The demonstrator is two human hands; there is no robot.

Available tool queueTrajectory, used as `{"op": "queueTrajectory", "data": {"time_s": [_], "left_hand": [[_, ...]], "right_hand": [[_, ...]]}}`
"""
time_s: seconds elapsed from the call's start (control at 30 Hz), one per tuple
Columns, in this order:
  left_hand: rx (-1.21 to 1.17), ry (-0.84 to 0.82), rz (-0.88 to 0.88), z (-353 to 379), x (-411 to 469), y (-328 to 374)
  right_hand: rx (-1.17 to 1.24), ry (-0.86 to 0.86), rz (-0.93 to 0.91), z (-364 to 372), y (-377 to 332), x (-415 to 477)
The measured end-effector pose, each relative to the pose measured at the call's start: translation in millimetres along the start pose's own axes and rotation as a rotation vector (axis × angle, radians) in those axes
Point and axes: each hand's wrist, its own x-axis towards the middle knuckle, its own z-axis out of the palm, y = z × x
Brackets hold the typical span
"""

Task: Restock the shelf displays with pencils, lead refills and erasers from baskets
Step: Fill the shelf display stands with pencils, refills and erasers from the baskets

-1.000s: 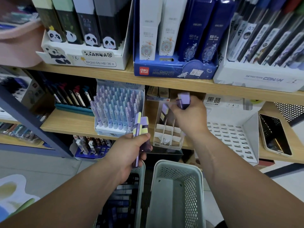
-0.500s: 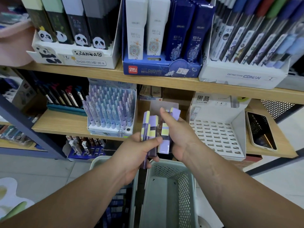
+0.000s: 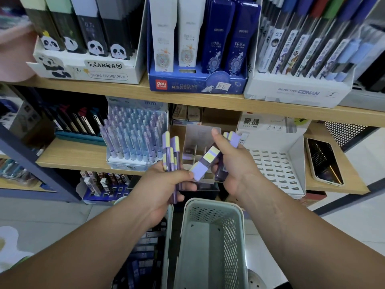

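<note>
The left hand point(image 3: 166, 184) clamps a bundle of refill cases point(image 3: 171, 150) upright; the right hand point(image 3: 236, 163) grips a couple more, one slanted case point(image 3: 205, 163) running low-left to high-right, its lower end just beside the left thumb. The clear divided box point(image 3: 200, 132) sits just behind, between the hands and nearer the right, so that case likely needs tipping upright to slot in.

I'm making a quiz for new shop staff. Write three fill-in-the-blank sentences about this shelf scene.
The left hand grips purple and ___ cases. The phone lies on the shelf, to the ___ of the right hand. The white box at upper left shows ___ faces.
Missing: yellow; right; panda.
</note>
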Motion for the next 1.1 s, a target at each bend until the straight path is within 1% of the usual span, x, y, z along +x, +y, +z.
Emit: {"op": "queueTrajectory", "data": {"time_s": [0.13, 0.27, 0.33, 0.4, 0.43, 0.47, 0.5, 0.53, 0.57, 0.6, 0.67, 0.7, 0.77, 0.93, 1.03, 1.1], "left_hand": [[0.01, -0.004, 0.017, -6.1, -1.1, 4.4], [-0.034, 0.038, 0.042, -10.8, -0.3, 6.8], [-0.048, 0.045, 0.056, -14.2, 0.0, 9.6], [-0.002, 0.038, 0.081, -17.0, 0.0, 12.1], [0.041, 0.035, 0.098, -18.2, -0.2, 12.5], [0.095, 0.032, 0.119, -19.6, -0.6, 12.3], [0.155, 0.028, 0.139, -21.0, -1.0, 11.6], [0.212, 0.02, 0.153, -22.4, -1.7, 10.6], [0.261, 0.007, 0.163, -23.3, -2.1, 9.4], [0.302, -0.012, 0.166, -24.3, -2.7, 8.4], [0.361, -0.057, 0.164, -25.0, -4.1, 6.6], [0.38, -0.073, 0.164, -24.6, -4.4, 5.6], [0.388, -0.089, 0.162, -23.6, -4.5, 4.3], [0.315, -0.083, 0.139, -22.3, -4.8, 3.5], [0.221, -0.062, 0.121, -23.9, -3.9, 4.3], [0.141, -0.038, 0.103, -26.0, -2.8, 5.2]], "right_hand": [[0.026, -0.01, 0.011, -5.2, -1.8, 2.7], [0.046, -0.053, 0.058, -5.4, -0.6, 3.6], [0.114, -0.086, 0.108, -9.3, -5.9, 4.2], [0.142, -0.074, 0.088, -18.5, -17.7, 5.9], [0.069, -0.039, 0.032, -24.4, -24.6, 5.8], [-0.073, 0.008, -0.05, -30.5, -29.8, 5.5], [-0.257, 0.039, -0.145, -36.2, -33.0, 3.9], [-0.431, 0.026, -0.232, -39.9, -34.5, 0.9], [-0.557, -0.034, -0.29, -41.1, -34.1, -3.3], [-0.637, -0.132, -0.317, -39.1, -31.8, -8.7], [-0.77, -0.337, -0.309, -31.0, -19.7, -17.6], [-0.825, -0.411, -0.299, -27.9, -12.1, -19.5], [-0.872, -0.482, -0.287, -25.3, 0.6, -19.2], [-0.806, -0.555, -0.231, -26.2, 0.6, -19.0], [-0.842, -0.572, -0.222, -21.6, -1.2, -17.2], [-0.824, -0.548, -0.216, -17.6, -3.9, -12.7]]}}
